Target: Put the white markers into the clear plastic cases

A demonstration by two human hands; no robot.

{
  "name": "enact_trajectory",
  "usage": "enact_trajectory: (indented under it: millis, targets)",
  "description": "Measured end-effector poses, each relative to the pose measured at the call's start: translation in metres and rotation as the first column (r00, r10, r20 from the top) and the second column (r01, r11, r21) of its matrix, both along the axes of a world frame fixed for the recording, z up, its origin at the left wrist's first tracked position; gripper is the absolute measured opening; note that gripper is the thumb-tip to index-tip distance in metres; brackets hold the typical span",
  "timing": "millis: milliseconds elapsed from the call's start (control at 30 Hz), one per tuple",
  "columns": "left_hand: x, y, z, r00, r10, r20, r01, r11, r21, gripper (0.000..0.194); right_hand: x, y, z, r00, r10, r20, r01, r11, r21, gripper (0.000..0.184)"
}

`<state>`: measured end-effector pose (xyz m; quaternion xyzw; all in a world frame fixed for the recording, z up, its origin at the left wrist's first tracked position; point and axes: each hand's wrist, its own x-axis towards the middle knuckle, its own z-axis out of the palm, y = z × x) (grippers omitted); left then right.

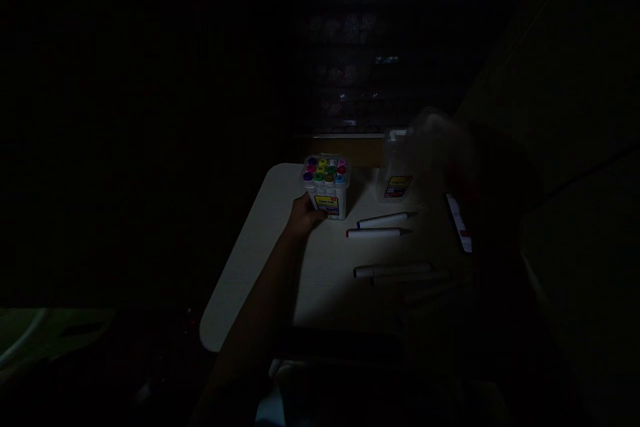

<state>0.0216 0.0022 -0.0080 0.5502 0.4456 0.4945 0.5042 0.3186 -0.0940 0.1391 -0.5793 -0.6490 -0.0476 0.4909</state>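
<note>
My left hand [302, 215] is wrapped round the lower left corner of a clear plastic marker case [336, 203], its thumb along the front below the label. The case stands upright on the white table and is full of markers with caps of many colours. Dim and smeared by motion, my right hand [440, 140] is up beside a second clear case [399, 187] with a similar yellow label; its fingers cannot be made out. In front of the cases lie a blue-ended marker [384, 220] and a red-ended marker [375, 233].
Several more markers [400, 272] lie nearer to me in shadow. A phone-like flat object [458, 222] rests at the right. The white table [250, 267] has a rounded left edge, and a wall rises on the right. Much of the room is dark.
</note>
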Motion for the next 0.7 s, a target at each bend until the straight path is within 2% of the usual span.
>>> enact_trajectory:
  millis: [33,100,133,233,433,700]
  targets:
    - [0.001,0.0,0.001,1.0,-0.002,-0.005,0.002,1.0,0.002,0.038,-0.011,-0.002,0.004,1.0,0.011,-0.022,-0.009,0.997,0.07,0.052]
    - [0.001,0.0,0.002,1.0,-0.006,-0.022,0.006,1.0,0.001,0.037,-0.034,0.001,0.01,0.99,0.139,0.021,-0.141,0.978,0.155,0.043]
    - [0.001,0.0,0.002,1.0,-0.007,-0.026,0.007,1.0,0.001,0.037,-0.045,0.005,0.012,0.976,0.214,0.037,-0.217,0.966,0.138,0.043]
    - [0.002,0.0,0.002,1.0,-0.014,-0.012,0.014,1.0,0.006,0.038,-0.072,0.022,0.011,0.941,0.339,0.015,-0.339,0.937,0.09,0.041]
    - [0.003,0.0,0.003,0.999,-0.046,0.003,0.046,0.999,0.028,0.038,-0.096,0.051,-0.002,0.914,0.405,-0.003,-0.404,0.913,0.052,0.039]
    - [0.003,0.001,0.0,0.999,-0.048,0.004,0.048,0.998,0.041,0.041,-0.105,0.063,-0.01,0.907,0.42,-0.002,-0.42,0.907,-0.012,0.04]
